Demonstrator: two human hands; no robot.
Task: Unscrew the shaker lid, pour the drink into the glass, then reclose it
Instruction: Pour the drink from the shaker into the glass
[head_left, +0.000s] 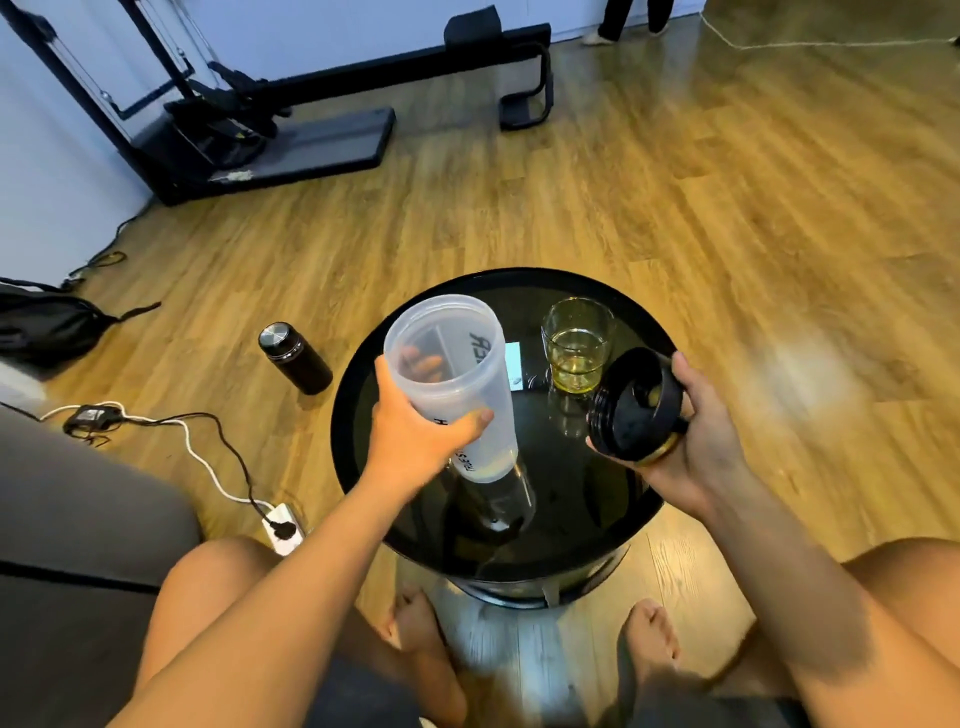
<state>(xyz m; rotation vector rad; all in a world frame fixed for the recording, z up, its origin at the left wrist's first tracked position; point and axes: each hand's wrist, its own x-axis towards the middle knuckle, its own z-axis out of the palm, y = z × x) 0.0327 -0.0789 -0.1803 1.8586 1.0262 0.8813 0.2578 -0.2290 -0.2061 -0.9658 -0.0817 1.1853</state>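
My left hand (415, 431) grips a translucent plastic shaker cup (457, 374) around its middle, above the round black glass table (363, 415). The cup has no lid on, and its open mouth tilts toward me; a little pale liquid sits at its bottom. My right hand (696, 441) holds the black screw lid (636, 410) with a gold trim, off to the right of the cup, its threaded underside facing the cup. A clear glass (577, 343) stands on the far part of the table with yellow drink in its lower part.
A black metal flask (293, 357) stands on the wooden floor left of the table. Cables and a white power strip (280, 525) lie near a grey sofa (78, 519). Exercise equipment (270, 124) stands by the far wall. My knees flank the table.
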